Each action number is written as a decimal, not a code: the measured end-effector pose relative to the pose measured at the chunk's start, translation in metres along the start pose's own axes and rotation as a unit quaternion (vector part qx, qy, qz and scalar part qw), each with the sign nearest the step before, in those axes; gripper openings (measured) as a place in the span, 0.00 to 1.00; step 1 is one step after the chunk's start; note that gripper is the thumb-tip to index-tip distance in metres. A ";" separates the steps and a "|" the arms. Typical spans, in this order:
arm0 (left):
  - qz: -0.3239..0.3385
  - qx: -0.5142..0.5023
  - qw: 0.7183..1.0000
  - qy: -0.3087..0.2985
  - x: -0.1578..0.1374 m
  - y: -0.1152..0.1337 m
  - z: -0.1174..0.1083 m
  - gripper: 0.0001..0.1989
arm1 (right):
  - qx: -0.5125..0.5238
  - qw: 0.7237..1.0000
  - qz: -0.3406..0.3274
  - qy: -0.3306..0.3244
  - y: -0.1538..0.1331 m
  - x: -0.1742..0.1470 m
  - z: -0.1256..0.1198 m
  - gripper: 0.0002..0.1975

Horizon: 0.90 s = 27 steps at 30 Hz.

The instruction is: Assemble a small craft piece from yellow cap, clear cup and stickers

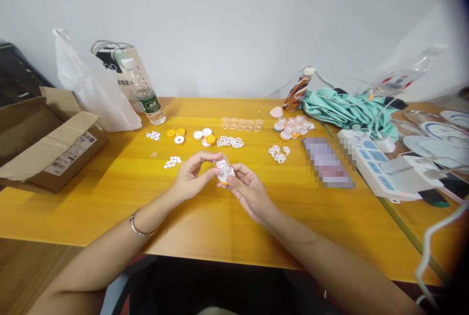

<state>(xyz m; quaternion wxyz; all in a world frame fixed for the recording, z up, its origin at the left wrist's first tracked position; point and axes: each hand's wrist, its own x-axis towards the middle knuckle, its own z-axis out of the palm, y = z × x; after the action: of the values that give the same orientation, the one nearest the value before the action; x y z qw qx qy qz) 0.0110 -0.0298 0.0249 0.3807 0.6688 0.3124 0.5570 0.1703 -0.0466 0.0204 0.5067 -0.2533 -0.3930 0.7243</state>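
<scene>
Between both hands, above the table's near middle, is a small clear plastic container with white parts inside and a white and orange base. My left hand pinches its clear upper end with thumb and fingers. My right hand grips the base, thumb on the near side. Just beyond the hands lie white spoked pieces. Behind them stands a row of clear cylinders. White and orange round caps sit to the left, with small white discs nearer my left hand.
Filled containers cluster at the right, near more white pieces and a blurred phone. A power strip and green umbrella lie farther right. At the left are a cardboard box and a water bottle.
</scene>
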 end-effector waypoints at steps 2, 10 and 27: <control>-0.002 -0.010 1.000 0.004 0.000 -0.002 0.000 0.11 | -0.005 1.000 -0.010 0.002 0.002 0.000 0.000 0.11; 0.004 -0.056 0.998 0.003 0.001 -0.005 0.005 0.09 | -0.047 0.997 -0.058 0.029 0.010 -0.001 0.000 0.12; 0.018 -0.112 0.993 0.028 -0.003 0.005 0.012 0.11 | -0.046 0.998 -0.045 -0.021 0.009 -0.003 0.002 0.13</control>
<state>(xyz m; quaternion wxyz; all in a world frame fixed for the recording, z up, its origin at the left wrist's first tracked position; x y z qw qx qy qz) 0.0224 -0.0371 0.0265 0.4344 0.6112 0.2465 0.6140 0.1653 -0.0515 0.0138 0.5179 -0.2428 -0.4477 0.6873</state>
